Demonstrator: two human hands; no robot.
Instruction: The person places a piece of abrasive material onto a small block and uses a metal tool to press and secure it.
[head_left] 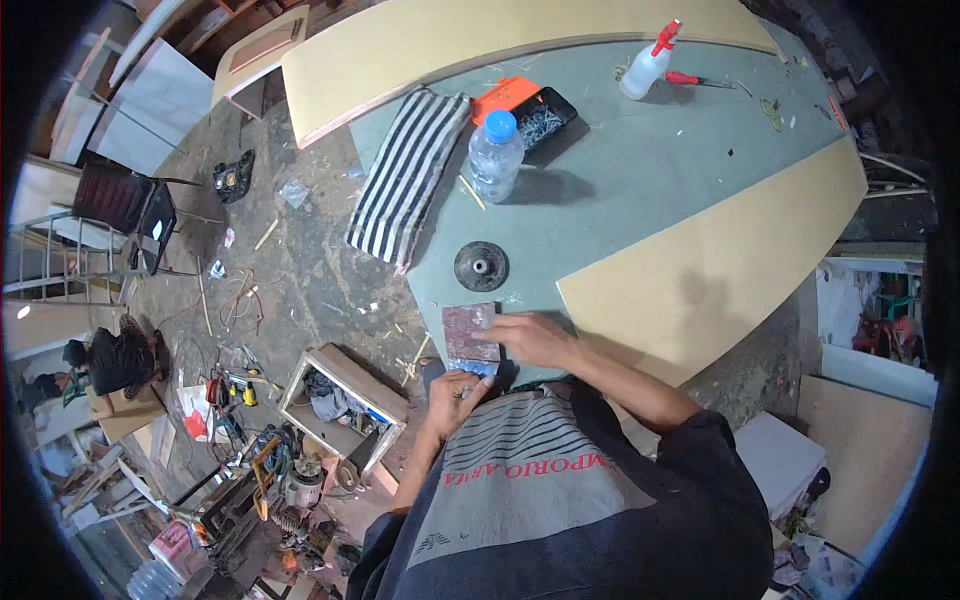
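A square reddish-brown piece, like sandpaper [462,325], lies at the near corner of the green-grey tabletop. My right hand [530,338] reaches over it from the right, its fingers stretched out and their tips on its right side. Just below sits a small blue-and-white packet [472,367], partly covered. My left hand [455,400] is closed at its near edge, thumb against it; the fingers underneath are hidden. A round black disc with a metal centre hub [481,266] rests on the table beyond the brown square.
On the green-grey table [640,150] stand a blue-capped bottle [496,160] and a red-topped spray bottle [648,65]. A striped cushion [410,175], an open black-and-orange case [545,125] and cream boards [730,260] lie there. Tools and a wooden frame box [345,405] crowd the left floor.
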